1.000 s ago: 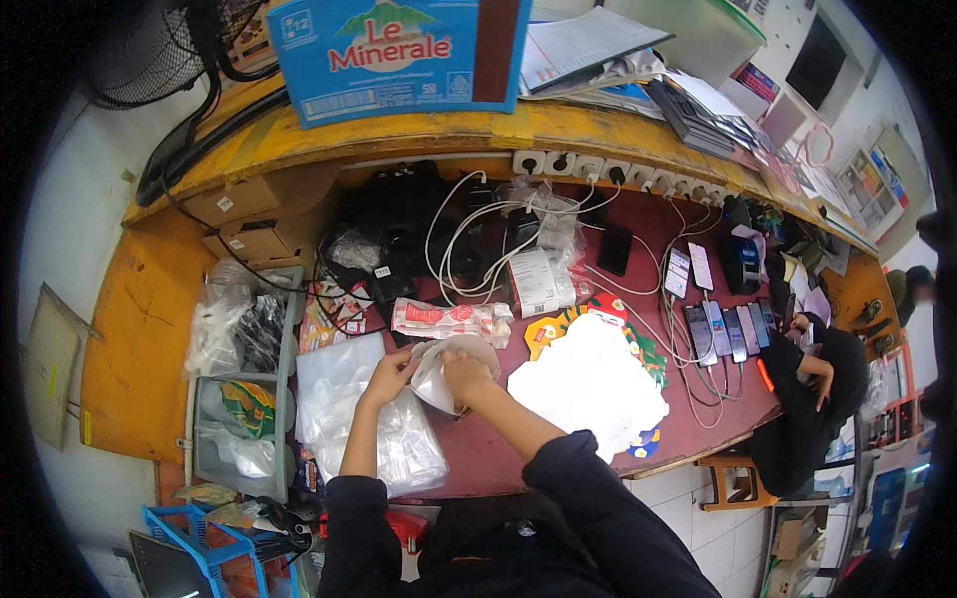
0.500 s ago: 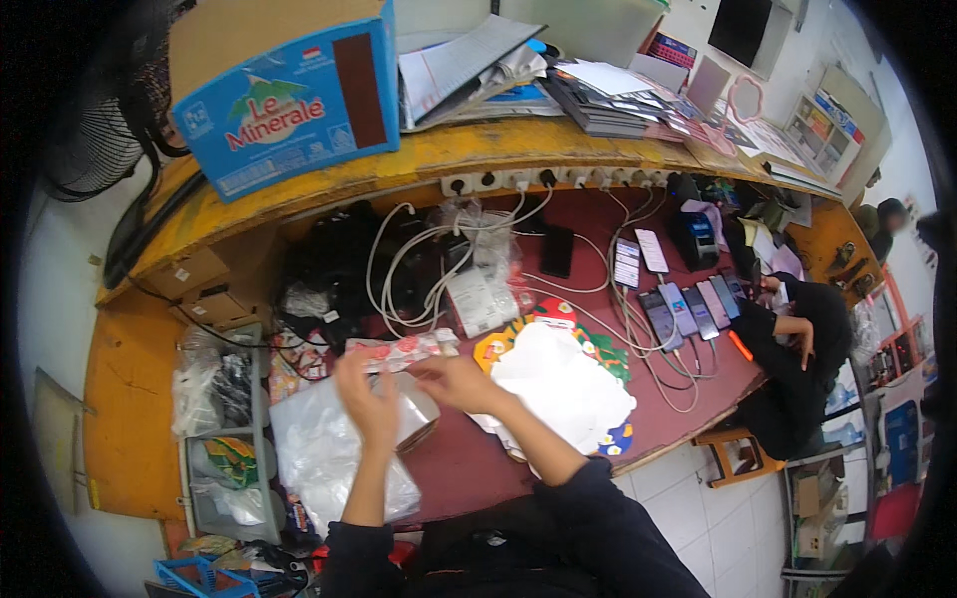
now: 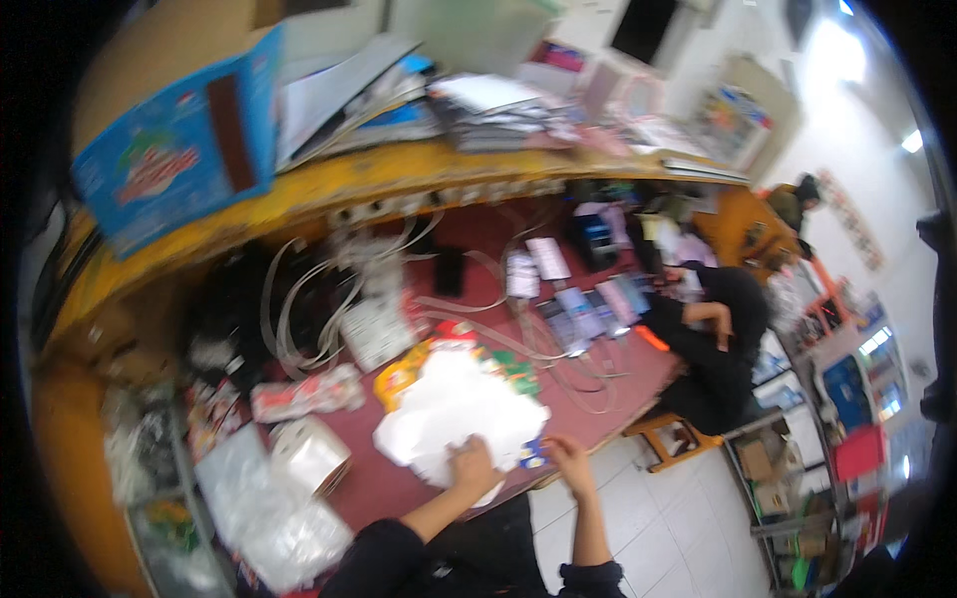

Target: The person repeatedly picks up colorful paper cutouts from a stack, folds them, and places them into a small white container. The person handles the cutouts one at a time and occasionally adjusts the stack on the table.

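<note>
A loose pile of white paper cut-outs (image 3: 429, 414) lies on the dark red desk, with colourful printed edges showing in yellow, red, green and blue. My left hand (image 3: 474, 466) rests on the near part of the pile, its fingers spread on the paper. Just past the pile's right side, at the desk's front edge, my right hand (image 3: 566, 463) hovers with bent fingers beside a blue printed piece (image 3: 533, 453). Nothing shows in the right hand, though the picture is blurred. Left of the pile are a small white box (image 3: 309, 453), clear plastic bags (image 3: 284, 533) and a red-and-white packet (image 3: 309, 393).
Several phones (image 3: 578, 314) on white charging cables lie at the right, near a seated person (image 3: 733, 329) in black. A yellow-edged shelf (image 3: 399, 184) runs along the back, bearing a blue carton (image 3: 179, 149) and paper stacks. A grey crate (image 3: 189, 478) stands at the left.
Both hands have left the small box and plastic bags and moved right, the left onto the white cut-outs, the right to their right side. The view has swung rightward.
</note>
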Tool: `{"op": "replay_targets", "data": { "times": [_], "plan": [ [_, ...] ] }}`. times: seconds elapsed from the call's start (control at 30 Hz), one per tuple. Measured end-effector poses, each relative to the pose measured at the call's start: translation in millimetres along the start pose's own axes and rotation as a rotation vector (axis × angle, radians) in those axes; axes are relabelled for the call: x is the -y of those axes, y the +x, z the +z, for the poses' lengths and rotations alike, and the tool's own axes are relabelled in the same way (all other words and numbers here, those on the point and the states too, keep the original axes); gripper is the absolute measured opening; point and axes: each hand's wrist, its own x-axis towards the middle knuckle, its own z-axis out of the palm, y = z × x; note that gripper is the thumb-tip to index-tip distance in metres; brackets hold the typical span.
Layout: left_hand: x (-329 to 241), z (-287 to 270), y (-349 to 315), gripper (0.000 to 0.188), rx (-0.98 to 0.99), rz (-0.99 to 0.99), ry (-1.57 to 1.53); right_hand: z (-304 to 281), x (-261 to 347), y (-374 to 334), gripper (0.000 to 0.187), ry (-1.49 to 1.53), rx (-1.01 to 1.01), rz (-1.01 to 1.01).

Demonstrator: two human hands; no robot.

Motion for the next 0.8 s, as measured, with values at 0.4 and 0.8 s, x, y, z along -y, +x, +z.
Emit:
{"op": "replay_targets", "data": {
  "times": [0.4,0.8],
  "plan": [
    [9.9,-214.1,-31.1,0.017,0.063,0.560,-0.339,54.7,105.6,-18.0,0.059,-0.404,-0.121,-0.840],
    [37.7,-275.7,-64.4,0.020,-0.219,0.534,-0.505,120.2,118.3,-41.2,0.036,0.052,0.118,-0.813]
  ]
}}
